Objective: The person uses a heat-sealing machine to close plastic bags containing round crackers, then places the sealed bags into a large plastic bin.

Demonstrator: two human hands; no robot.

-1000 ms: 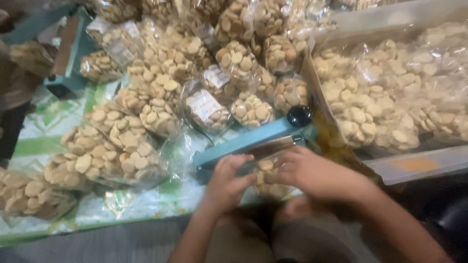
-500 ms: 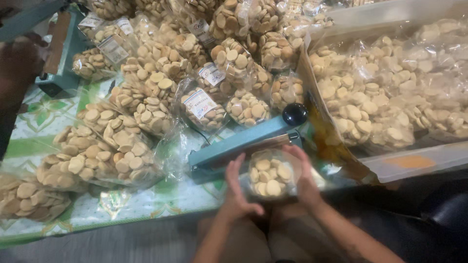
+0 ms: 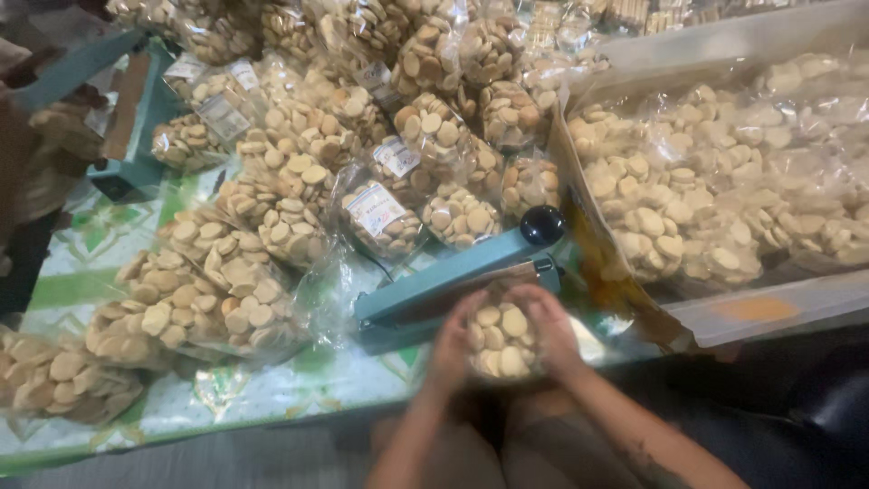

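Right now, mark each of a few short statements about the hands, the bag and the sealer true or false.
1. Both hands cup one clear bag of round biscuits. True; left hand, right hand.
2. The teal sealer lies just beyond the held bag. True.
3. The sealer's knob is red. False; it is black.
4. The held bag rests on the pile of filled bags. False; it is apart, near the table edge.
5. The right hand presses the knob. False; it holds the bag.
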